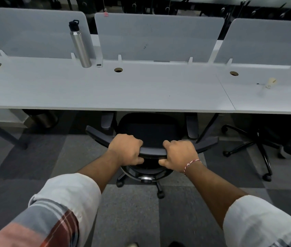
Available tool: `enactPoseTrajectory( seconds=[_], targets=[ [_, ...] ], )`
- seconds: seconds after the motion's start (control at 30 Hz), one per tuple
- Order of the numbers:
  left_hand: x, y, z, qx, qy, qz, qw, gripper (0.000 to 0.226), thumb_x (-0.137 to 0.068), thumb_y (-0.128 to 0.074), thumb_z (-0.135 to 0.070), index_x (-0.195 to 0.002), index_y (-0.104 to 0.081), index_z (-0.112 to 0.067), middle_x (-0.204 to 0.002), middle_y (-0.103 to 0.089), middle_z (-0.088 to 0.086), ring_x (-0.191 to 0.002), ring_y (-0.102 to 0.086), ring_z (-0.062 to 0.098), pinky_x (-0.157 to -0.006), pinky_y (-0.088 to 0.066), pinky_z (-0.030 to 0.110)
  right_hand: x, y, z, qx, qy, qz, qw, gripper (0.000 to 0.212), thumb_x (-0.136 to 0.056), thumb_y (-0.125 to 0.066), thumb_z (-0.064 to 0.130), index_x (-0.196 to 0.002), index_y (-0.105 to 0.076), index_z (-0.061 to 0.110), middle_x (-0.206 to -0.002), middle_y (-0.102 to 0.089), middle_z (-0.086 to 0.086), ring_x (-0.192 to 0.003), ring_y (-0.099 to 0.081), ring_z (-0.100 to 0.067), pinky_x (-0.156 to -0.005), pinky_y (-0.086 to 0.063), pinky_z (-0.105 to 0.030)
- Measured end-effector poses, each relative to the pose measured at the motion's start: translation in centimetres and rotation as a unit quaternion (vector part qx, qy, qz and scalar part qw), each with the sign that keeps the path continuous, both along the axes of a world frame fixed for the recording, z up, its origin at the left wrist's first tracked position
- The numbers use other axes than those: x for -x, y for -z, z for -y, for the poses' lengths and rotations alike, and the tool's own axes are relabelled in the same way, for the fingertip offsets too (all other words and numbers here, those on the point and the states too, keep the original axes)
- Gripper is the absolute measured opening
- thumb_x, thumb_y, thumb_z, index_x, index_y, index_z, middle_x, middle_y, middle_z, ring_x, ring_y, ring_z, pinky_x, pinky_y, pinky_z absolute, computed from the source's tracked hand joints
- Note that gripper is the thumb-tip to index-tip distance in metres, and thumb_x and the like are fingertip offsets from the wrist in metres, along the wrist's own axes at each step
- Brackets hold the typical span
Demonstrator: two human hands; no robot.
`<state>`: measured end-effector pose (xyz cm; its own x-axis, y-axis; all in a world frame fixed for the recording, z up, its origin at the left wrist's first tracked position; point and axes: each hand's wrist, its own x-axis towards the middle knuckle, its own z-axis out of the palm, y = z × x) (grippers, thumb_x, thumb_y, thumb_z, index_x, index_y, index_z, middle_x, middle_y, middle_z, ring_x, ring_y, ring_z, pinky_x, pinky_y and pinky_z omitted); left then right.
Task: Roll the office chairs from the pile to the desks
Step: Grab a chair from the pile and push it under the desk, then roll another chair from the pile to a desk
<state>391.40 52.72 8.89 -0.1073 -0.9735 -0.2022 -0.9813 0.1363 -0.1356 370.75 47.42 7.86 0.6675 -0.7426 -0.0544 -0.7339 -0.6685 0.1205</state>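
plainly, the tabletop [141, 90] is the largest hazard. the office chair [150, 129] is placed at its near edge, with the seat partly tucked beneath and the backrest rail [152, 152] turned to the near side. if the chair is pushed further in, the armrests [192, 125] could be knocked against that edge, since they are seen just under it and their clearance cannot be judged. to the right, the star base of a second chair [258, 143] is spread on the carpet nearby; the casters [160, 195] could be fouled on it if the push is allowed to drift right. a hard bump might also be passed to the steel bottle [80, 45], which is stood upright at the far left of the tabletop and looks easily tipped.

both arms are stretched forward and down. the left hand [126, 149] and the right hand [179, 155] are wrapped over the rail side by side, fingers curled over its top and thumbs hooked beneath, so a firm grip is held by each.
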Motion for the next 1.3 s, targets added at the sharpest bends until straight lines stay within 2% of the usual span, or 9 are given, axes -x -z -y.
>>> enactPoseTrajectory(
  seconds=[0.17,0.47,0.6,0.73,0.87,1.03,1.13,1.2,1.3],
  targets=[
    [0.5,0.2,-0.4,0.03,0.026,0.007,0.999,0.034,-0.08,-0.055,-0.059,-0.079,-0.046,-0.026,-0.065,-0.053,-0.007,-0.058,-0.05,0.016,-0.054,-0.038,0.031,0.9,0.0,-0.6,0.01,0.003,0.007,1.0,0.047,-0.08,-0.055,0.063,-0.099,-0.052,0.021,-0.089,-0.065,0.001,-0.08,-0.065,-0.025,-0.065,-0.04,-0.032],
    [0.2,-0.6,3.7,0.04,0.018,0.004,0.999,0.035,-0.08,-0.057,-0.061,-0.082,-0.048,-0.027,-0.068,-0.051,-0.008,-0.062,-0.052,0.016,-0.057,-0.041,0.031,0.5,-1.1,3.8,0.011,-0.011,0.009,1.0,0.049,-0.081,-0.054,0.065,-0.106,-0.053,0.023,-0.088,-0.064,0.002,-0.079,-0.064,-0.022,-0.065,-0.045,-0.033],
    [0.5,-0.3,5.9,0.046,0.005,-0.004,0.999,0.035,-0.08,-0.057,-0.061,-0.081,-0.047,-0.028,-0.074,-0.058,-0.008,-0.065,-0.055,0.017,-0.063,-0.049,0.032,0.7,-0.9,6.2,0.01,-0.015,0.008,1.0,0.049,-0.081,-0.053,0.065,-0.108,-0.054,0.024,-0.089,-0.064,0.002,-0.08,-0.064,-0.022,-0.068,-0.047,-0.032],
    [1.6,0.4,9.5,0.044,-0.018,-0.006,0.999,0.036,-0.081,-0.059,-0.06,-0.084,-0.047,-0.027,-0.082,-0.063,-0.006,-0.075,-0.063,0.021,-0.063,-0.045,0.031,1.1,-0.5,10.1,0.017,-0.018,-0.001,1.0,0.048,-0.081,-0.054,0.063,-0.108,-0.055,0.024,-0.092,-0.065,0.001,-0.083,-0.064,-0.024,-0.067,-0.044,-0.032],
    [1.9,0.4,14.2,0.037,-0.036,-0.014,0.999,0.037,-0.081,-0.061,-0.06,-0.085,-0.047,-0.026,-0.078,-0.054,-0.006,-0.08,-0.063,0.022,-0.064,-0.043,0.032,1.2,-0.2,15.1,0.008,-0.019,-0.009,1.0,0.049,-0.082,-0.055,0.064,-0.111,-0.054,0.025,-0.095,-0.064,0.001,-0.088,-0.063,-0.022,-0.066,-0.037,-0.032],
    [5.6,1.2,18.8,0.052,-0.034,-0.034,0.997,0.039,-0.082,-0.062,-0.058,-0.088,-0.044,-0.024,-0.085,-0.057,-0.002,-0.083,-0.061,0.023,-0.065,-0.038,0.032,5.0,-0.3,21.4,-0.018,-0.018,-0.013,1.0,0.049,-0.079,-0.056,0.066,-0.104,-0.054,0.024,-0.093,-0.064,0.002,-0.086,-0.063,-0.022,-0.072,-0.048,-0.033],
    [4.4,0.7,20.2,0.059,-0.035,-0.035,0.997,0.038,-0.08,-0.061,-0.059,-0.086,-0.046,-0.025,-0.081,-0.056,-0.005,-0.074,-0.053,0.021,-0.064,-0.036,0.031,4.3,-0.2,22.8,-0.009,-0.049,0.014,0.999,0.049,-0.079,-0.058,0.065,-0.107,-0.057,0.025,-0.097,-0.067,0.001,-0.088,-0.064,-0.023,-0.069,-0.043,-0.032],
    [3.5,0.4,20.4,0.066,-0.043,-0.028,0.996,0.039,-0.079,-0.061,-0.061,-0.086,-0.047,-0.026,-0.081,-0.057,-0.005,-0.077,-0.058,0.022,-0.064,-0.036,0.031,3.6,-0.3,23.0,-0.001,-0.065,0.028,0.997,0.05,-0.08,-0.059,0.063,-0.112,-0.058,0.024,-0.098,-0.067,0.0,-0.088,-0.064,-0.024,-0.067,-0.036,-0.032],
    [5.1,0.6,19.7,0.063,-0.037,-0.027,0.997,0.039,-0.079,-0.061,-0.059,-0.087,-0.05,-0.022,-0.08,-0.055,-0.005,-0.081,-0.061,0.021,-0.064,-0.037,0.031,5.0,-0.1,22.8,0.006,-0.066,0.032,0.997,0.05,-0.079,-0.058,0.063,-0.11,-0.058,0.023,-0.095,-0.067,0.001,-0.085,-0.063,-0.024,-0.064,-0.036,-0.031]
  ],
)
